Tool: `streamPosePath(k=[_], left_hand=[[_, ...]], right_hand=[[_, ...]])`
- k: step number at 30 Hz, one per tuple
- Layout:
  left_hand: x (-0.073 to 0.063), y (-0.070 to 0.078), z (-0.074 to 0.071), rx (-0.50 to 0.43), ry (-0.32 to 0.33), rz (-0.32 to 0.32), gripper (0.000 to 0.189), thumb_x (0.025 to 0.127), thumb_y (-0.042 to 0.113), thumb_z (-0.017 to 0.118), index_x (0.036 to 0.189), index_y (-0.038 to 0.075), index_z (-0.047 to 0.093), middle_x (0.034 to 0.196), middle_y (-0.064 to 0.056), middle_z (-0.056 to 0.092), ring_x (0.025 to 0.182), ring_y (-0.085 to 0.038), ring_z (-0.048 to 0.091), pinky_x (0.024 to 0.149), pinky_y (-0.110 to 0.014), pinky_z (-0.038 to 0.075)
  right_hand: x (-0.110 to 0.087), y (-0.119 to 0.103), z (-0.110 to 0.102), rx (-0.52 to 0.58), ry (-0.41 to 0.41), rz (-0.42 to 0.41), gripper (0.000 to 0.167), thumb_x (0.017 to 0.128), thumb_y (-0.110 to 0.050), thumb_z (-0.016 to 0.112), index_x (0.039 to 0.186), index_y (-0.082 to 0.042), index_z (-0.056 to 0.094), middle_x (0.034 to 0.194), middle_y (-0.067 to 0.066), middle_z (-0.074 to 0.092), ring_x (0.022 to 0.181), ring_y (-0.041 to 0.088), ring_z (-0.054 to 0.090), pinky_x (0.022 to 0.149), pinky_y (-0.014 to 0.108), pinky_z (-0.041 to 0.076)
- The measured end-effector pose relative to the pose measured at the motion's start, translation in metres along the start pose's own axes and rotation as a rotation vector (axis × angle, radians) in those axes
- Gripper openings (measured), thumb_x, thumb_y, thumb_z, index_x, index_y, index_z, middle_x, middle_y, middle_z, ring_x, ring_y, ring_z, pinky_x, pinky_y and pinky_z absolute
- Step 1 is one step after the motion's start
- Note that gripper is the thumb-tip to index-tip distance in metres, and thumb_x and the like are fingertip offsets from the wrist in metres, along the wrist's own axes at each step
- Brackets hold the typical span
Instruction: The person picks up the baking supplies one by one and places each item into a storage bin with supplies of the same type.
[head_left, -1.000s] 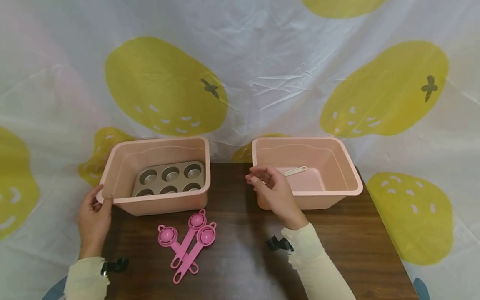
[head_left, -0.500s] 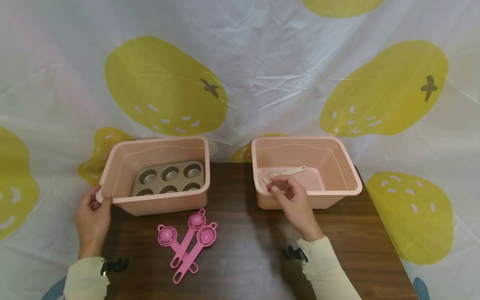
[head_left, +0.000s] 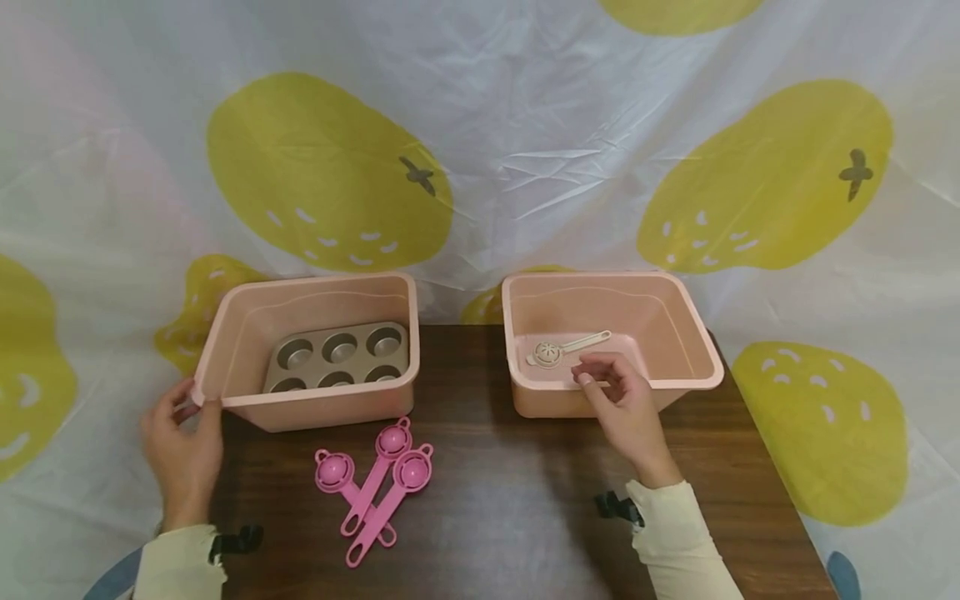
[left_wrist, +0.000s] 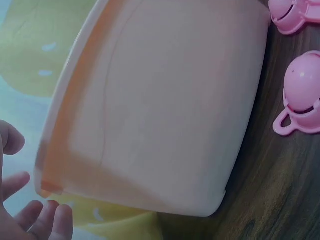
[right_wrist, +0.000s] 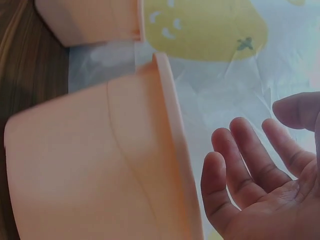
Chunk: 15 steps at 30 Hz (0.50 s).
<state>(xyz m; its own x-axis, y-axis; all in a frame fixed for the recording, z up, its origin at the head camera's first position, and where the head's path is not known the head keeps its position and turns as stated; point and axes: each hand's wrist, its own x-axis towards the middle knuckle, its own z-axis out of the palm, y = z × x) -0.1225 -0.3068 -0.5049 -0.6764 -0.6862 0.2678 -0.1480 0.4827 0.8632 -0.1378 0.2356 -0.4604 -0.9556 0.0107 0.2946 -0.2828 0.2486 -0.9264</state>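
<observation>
My left hand (head_left: 183,454) is at the near left corner of the left pink bin (head_left: 315,412). In the left wrist view its fingers are spread and relaxed right by the rim, with nothing gripped. A six-cup muffin tin (head_left: 341,354) lies inside this bin, its front partly hidden by the wall. My right hand (head_left: 626,408) hovers over the front rim of the right pink bin (head_left: 558,403), fingers loosely bent around nothing, as the right wrist view also shows. On that bin's floor lies a cream egg separator (head_left: 550,354), its handle pointing back right.
Three pink egg separators (head_left: 375,492) lie crossed on the dark wooden table (head_left: 480,517), in front of the left bin. Between the bins is a gap of bare wood. A lemon-patterned cloth (head_left: 480,167) hangs close behind both bins.
My right hand has moved rightward across the right bin's front rim, uncovering the cream egg separator's head. The left hand has shifted slightly left, its fingers loosening at the left bin's corner.
</observation>
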Motion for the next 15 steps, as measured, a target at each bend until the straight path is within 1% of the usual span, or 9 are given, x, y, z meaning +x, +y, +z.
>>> streamPosePath(k=[5,8,11,15], left_hand=[[-0.011,0.005,-0.001,-0.02,0.038,0.004,0.04,0.096,0.022,0.072,0.132,0.005,0.07,0.105,0.027,0.041,0.087,0.012,0.05,0.074,-0.005,0.04],[-0.019,0.008,-0.002,-0.028,0.041,-0.008,0.038,0.097,0.021,0.071,0.13,0.002,0.068,0.104,0.028,0.041,0.086,0.011,0.05,0.074,-0.004,0.04],[-0.027,0.01,-0.003,-0.047,0.033,-0.026,0.036,0.097,0.02,0.071,0.127,0.0,0.067,0.103,0.026,0.042,0.086,0.009,0.051,0.072,-0.003,0.041],[-0.035,0.012,-0.001,-0.093,0.026,-0.031,0.029,0.097,0.017,0.072,0.121,0.0,0.068,0.098,0.019,0.05,0.084,0.004,0.053,0.069,-0.004,0.042]], right_hand=[[-0.002,0.004,-0.013,-0.059,0.037,-0.001,0.023,0.102,-0.004,0.066,0.124,0.004,0.065,0.113,0.027,0.071,0.098,0.005,0.071,0.079,0.015,0.056],[-0.003,0.007,-0.021,-0.096,0.064,0.006,0.023,0.102,-0.005,0.067,0.124,0.003,0.065,0.112,0.025,0.072,0.097,0.002,0.071,0.079,0.013,0.055],[-0.004,0.008,-0.029,-0.127,0.088,-0.012,0.023,0.102,-0.004,0.067,0.124,0.003,0.066,0.111,0.025,0.073,0.096,-0.001,0.07,0.079,0.012,0.055],[-0.003,0.011,-0.038,-0.154,0.109,-0.05,0.024,0.1,-0.001,0.068,0.124,0.004,0.066,0.11,0.025,0.074,0.094,-0.004,0.069,0.08,0.01,0.055]])
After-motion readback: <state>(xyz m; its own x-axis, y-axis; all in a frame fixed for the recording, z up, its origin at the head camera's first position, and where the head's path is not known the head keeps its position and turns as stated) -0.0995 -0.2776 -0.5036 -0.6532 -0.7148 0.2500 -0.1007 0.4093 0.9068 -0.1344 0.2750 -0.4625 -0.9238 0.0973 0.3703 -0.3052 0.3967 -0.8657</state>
